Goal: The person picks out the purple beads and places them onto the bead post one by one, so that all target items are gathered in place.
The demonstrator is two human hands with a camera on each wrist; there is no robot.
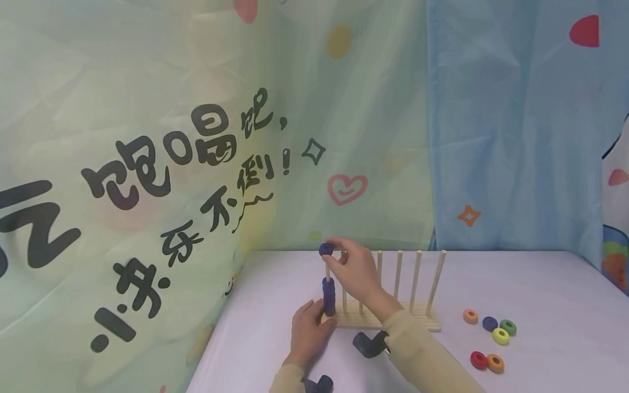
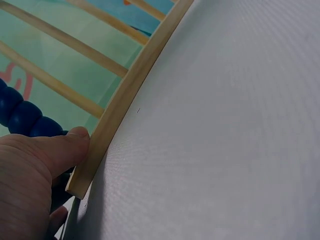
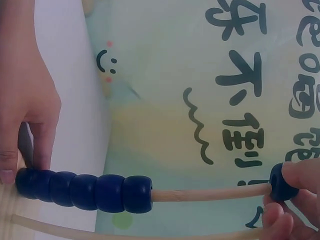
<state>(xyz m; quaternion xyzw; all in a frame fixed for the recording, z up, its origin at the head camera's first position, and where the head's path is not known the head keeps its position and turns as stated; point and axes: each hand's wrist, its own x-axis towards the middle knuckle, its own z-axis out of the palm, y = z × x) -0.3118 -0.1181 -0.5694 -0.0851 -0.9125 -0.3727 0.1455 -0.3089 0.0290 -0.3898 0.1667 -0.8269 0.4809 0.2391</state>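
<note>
A wooden peg rack [image 1: 413, 323] stands on the table, with a row of upright pegs. Several dark blue ring beads [image 3: 107, 192] are stacked at the bottom of its leftmost peg. At the tip of that same peg, my right hand [image 1: 355, 271] pinches another blue ring bead [image 3: 281, 183] between thumb and fingers. Whether the peg's tip is inside this bead's hole cannot be told. My left hand [image 1: 310, 329] grips the left end of the rack's base [image 2: 112, 117], thumb on the near edge, beside the lowest beads. Its other fingers are partly hidden behind the base.
Right of the rack lie loose ring beads: a light orange one [image 1: 470, 316], a blue one [image 1: 490, 323], a green one [image 1: 508, 327], a yellow one [image 1: 500, 336], a red one [image 1: 478, 360] and an orange one [image 1: 495, 363]. Printed curtains [image 1: 383, 136] hang behind the white table.
</note>
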